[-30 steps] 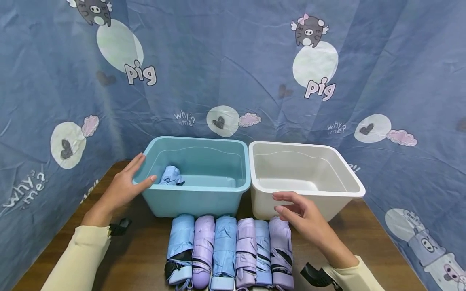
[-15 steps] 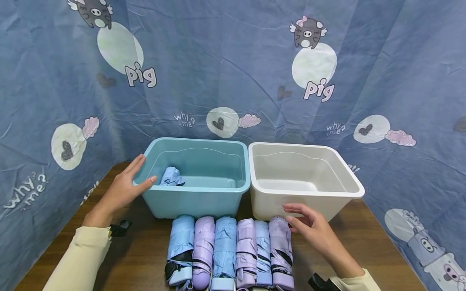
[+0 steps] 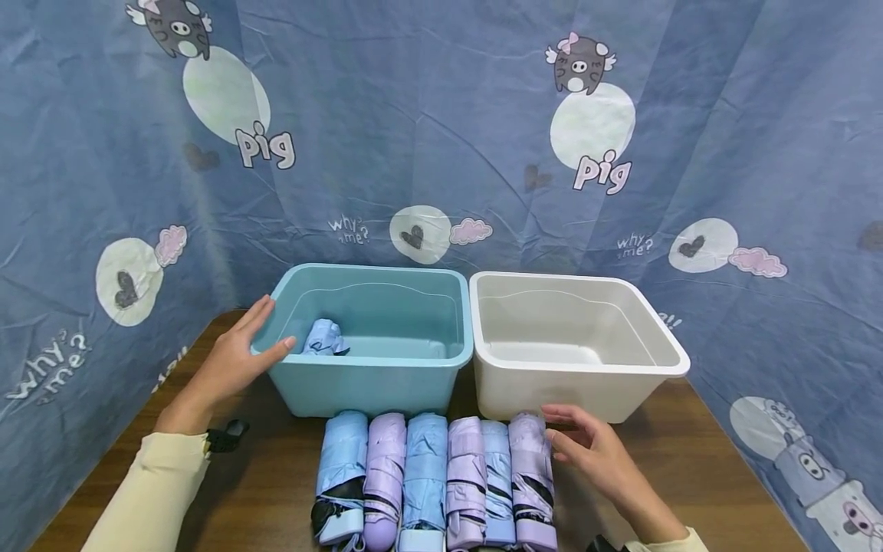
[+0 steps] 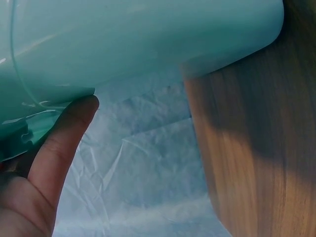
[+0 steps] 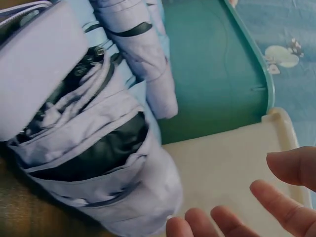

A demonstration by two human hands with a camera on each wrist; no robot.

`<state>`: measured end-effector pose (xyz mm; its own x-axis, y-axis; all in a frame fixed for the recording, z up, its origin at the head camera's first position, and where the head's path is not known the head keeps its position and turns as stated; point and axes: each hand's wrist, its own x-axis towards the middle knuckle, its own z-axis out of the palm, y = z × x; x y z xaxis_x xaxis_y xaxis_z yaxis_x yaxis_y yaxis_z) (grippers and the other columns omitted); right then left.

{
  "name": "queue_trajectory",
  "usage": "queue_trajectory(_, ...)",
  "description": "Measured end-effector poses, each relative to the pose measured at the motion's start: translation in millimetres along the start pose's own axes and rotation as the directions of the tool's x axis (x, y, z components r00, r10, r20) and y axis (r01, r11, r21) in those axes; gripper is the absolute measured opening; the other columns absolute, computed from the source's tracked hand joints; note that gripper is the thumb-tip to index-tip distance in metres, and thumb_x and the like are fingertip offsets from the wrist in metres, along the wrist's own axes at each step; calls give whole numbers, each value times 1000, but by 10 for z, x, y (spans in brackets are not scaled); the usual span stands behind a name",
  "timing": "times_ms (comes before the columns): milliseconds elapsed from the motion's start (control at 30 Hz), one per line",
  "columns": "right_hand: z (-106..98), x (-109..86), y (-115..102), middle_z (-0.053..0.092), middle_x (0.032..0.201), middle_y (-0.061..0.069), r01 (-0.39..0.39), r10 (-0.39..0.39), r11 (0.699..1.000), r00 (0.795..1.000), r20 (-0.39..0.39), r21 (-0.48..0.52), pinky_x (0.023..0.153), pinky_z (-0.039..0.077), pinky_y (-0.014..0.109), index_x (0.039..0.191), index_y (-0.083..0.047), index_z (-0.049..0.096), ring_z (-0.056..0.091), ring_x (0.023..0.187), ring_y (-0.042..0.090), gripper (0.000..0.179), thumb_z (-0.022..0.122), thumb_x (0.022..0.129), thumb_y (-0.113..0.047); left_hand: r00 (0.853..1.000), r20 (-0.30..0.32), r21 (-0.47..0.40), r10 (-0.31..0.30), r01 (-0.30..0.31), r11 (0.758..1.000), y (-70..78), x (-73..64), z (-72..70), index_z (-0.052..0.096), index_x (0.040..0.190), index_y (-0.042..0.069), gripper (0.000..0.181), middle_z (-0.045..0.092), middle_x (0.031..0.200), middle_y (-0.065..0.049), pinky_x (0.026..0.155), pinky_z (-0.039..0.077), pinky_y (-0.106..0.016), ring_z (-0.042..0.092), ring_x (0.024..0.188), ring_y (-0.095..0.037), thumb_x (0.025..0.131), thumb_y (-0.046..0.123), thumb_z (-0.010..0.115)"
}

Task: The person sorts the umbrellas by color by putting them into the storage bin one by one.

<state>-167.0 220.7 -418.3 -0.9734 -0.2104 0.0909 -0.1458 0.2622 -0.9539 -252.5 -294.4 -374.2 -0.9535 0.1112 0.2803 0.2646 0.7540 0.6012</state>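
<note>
Six-odd folded umbrellas would be too exact, so: several folded umbrellas, light blue and lilac, lie side by side in front of two bins. My right hand (image 3: 593, 452) is beside the top end of the rightmost lilac umbrella (image 3: 530, 475), its fingers loosely bent and holding nothing. In the right wrist view that lilac umbrella (image 5: 94, 163) lies near the fingertips (image 5: 178, 228). My left hand (image 3: 231, 360) rests at the left corner of the teal bin (image 3: 366, 387), fingers extended along its outer side. One finger (image 4: 64, 143) touches the teal bin (image 4: 148, 44) in the left wrist view.
A light-blue folded umbrella (image 3: 323, 337) is inside the teal bin. The white bin (image 3: 545, 391) stands right beside it. Both are on a brown wooden table (image 3: 262, 475), with a blue patterned cloth (image 3: 441, 153) hanging behind.
My right hand has moved down and slightly right, from in front of the white bin to beside the rightmost lilac umbrella. The left hand stays at the teal bin.
</note>
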Motion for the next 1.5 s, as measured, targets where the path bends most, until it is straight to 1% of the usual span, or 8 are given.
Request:
queue_trajectory(233,32,-4,125,57,125,25,-76,75,996,996,-45,-38,71,56,42,127,-2,58,65,96,29,41,69,89,-11,1000,-5,0,5,-5,1000,-5,-17,-2,10,155,9,86,5,162,-12,95,23,-76,16,139,-52,93,43,59)
queue_trajectory(400,78,-10,209,54,126,27,-112,109,993,992,-64,-47,65,56,37,130,-4,57,66,91,27,46,71,87,-12,1000,-16,-10,8,-8,1000,-3,-8,0,11,155,9,86,6,162,-11,96,23,-76,16,140,-51,93,43,60)
queue_trajectory(700,227,-42,284,47,130,25,-180,171,976,982,-74,-124,51,53,33,147,-12,38,66,90,28,80,80,79,-17,1000,-6,-14,7,-7,1000,-5,-18,0,10,156,10,86,5,162,-9,96,22,-76,14,141,-51,93,43,59)
queue_trajectory(867,282,-34,305,54,118,21,-157,145,963,987,-71,-220,54,53,31,149,-13,35,66,86,28,87,82,77,-20,1000,-11,-26,25,-26,999,-9,-22,-6,11,155,9,85,5,162,-9,98,20,-75,13,142,-48,93,41,60)
queue_trajectory(1000,316,-34,331,58,111,19,-104,93,953,994,-52,-284,62,52,27,150,-10,33,67,78,19,90,83,76,-22,1000,-3,-23,21,-21,1000,-4,-16,-12,11,155,9,85,4,162,-7,98,20,-75,12,142,-48,93,41,60)
queue_trajectory(1200,357,-30,339,61,107,18,-42,20,928,998,-65,-370,62,51,25,148,-6,37,64,70,10,92,85,72,-29,1000,-2,-18,21,-21,1000,3,6,-2,11,155,9,85,4,162,-7,98,21,-75,13,142,-48,93,42,59)
queue_trajectory(1367,356,-16,334,60,104,16,-24,4,915,999,-49,-402,60,49,24,147,-11,41,61,66,7,88,84,73,-31,1000,0,-16,17,-17,1000,15,-9,-19,11,156,10,85,4,162,-8,98,20,-75,12,142,-49,94,41,59)
queue_trajectory(1500,326,-14,331,59,101,15,-1,-9,918,1000,-23,-396,59,48,25,145,-13,44,59,68,10,83,83,74,-26,1000,1,-16,12,-12,1000,14,-14,-11,11,156,10,85,4,162,-8,98,20,-75,12,142,-49,94,42,59)
